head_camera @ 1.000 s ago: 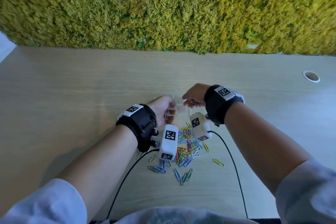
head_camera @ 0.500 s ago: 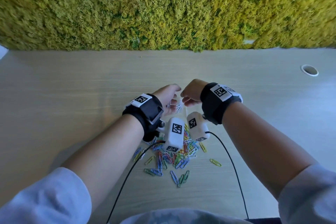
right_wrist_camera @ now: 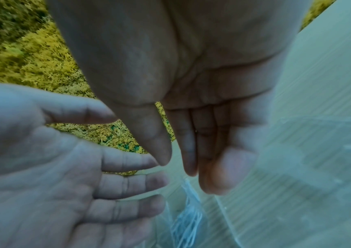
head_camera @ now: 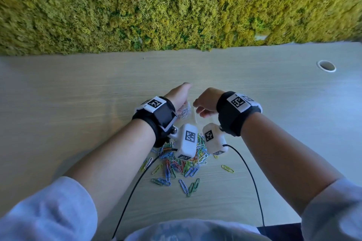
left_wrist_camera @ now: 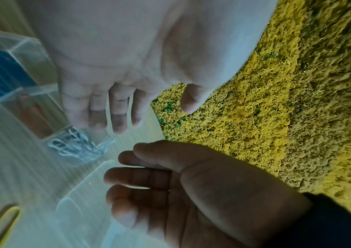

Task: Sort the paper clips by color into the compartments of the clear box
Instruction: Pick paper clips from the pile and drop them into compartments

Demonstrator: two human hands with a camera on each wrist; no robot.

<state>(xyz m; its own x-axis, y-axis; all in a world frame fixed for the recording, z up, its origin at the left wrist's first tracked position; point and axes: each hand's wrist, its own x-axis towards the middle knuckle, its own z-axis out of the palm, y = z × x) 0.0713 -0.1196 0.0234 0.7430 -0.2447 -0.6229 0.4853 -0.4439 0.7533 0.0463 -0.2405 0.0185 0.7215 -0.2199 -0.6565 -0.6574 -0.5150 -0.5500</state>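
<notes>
A heap of coloured paper clips (head_camera: 182, 164) lies on the wooden table, close to me. Just beyond it stands the clear box (head_camera: 193, 118), mostly hidden by my wrists. In the left wrist view the clear box (left_wrist_camera: 22, 50) shows blue clips, orange clips and white clips (left_wrist_camera: 73, 144) in separate compartments, with its clear lid (left_wrist_camera: 81, 193) alongside. My left hand (head_camera: 179, 97) hovers over the box, fingers straight, holding nothing. My right hand (head_camera: 205, 103) faces it, fingers relaxed and empty. The white clips (right_wrist_camera: 186, 221) lie below both palms.
A moss wall (head_camera: 176, 6) closes off the far edge of the table. A round cable hole (head_camera: 326, 65) sits at the far right. One yellow clip (head_camera: 227, 168) lies apart to the right of the heap. Black cables (head_camera: 250, 178) trail from the wrist cameras toward me.
Both hands were curled close together at the box a second ago. They have since lifted slightly, drawn apart and opened their fingers.
</notes>
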